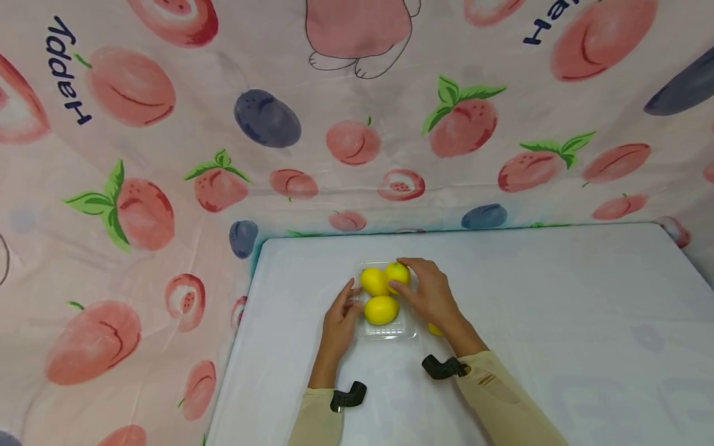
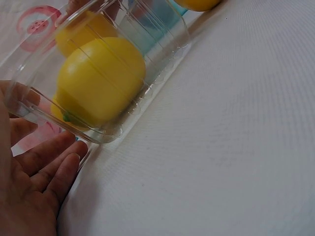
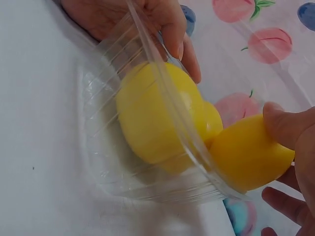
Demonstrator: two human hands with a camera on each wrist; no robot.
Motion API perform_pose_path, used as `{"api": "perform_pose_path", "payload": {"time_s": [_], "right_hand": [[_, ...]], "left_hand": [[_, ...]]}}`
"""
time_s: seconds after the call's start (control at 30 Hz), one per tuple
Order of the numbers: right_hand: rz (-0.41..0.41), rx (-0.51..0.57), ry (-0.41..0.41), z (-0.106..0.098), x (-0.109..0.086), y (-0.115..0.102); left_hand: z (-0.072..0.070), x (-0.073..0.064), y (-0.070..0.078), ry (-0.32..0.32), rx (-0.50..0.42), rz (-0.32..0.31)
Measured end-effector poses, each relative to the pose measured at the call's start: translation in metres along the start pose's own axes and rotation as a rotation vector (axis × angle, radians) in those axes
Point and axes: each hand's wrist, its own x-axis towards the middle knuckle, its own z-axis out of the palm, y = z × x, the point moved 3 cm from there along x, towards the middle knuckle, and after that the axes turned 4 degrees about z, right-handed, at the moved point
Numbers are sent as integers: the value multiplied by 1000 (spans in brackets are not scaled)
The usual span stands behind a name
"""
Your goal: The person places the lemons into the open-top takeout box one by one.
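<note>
A clear plastic container (image 1: 387, 334) stands on the white table with two lemons inside: one lemon (image 1: 382, 310) at the near side, another lemon (image 1: 373, 282) at the far left. My right hand (image 1: 432, 291) grips a third lemon (image 3: 251, 152) between thumb and fingers, at the container's far right rim and close against the lemons within. On the left side, my left hand (image 1: 339, 319) holds the container's edge with thumb and forefinger; its other fingers (image 2: 61, 172) lie loosely beside the wall. Part of the left grip is hidden behind the plastic.
Another lemon (image 1: 435, 329) lies on the table, partly covered by my right wrist. The white table (image 1: 558, 322) ends at a fruit-printed cloth (image 1: 312, 155) behind and to the left. Both wrists carry a black camera mount (image 1: 348, 396).
</note>
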Motion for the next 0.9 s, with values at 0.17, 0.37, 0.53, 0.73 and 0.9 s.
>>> {"api": "perform_pose_path", "payload": {"time_s": [0.17,0.37,0.53,0.73,0.9], "right_hand": [[-16,12,13,0,0,-2],[-27,33,42,-2,3,-2],[-17,31,31,-1,6,-2],[17,32,10,-1,9,-2],[41,9,-6,2,10,-2]], "left_hand": [[1,0,1,0,-3,1],[2,-1,2,-6,10,5],[2,0,3,-8,4,10],[1,1,2,7,2,4],[1,0,1,1,19,-5]]}}
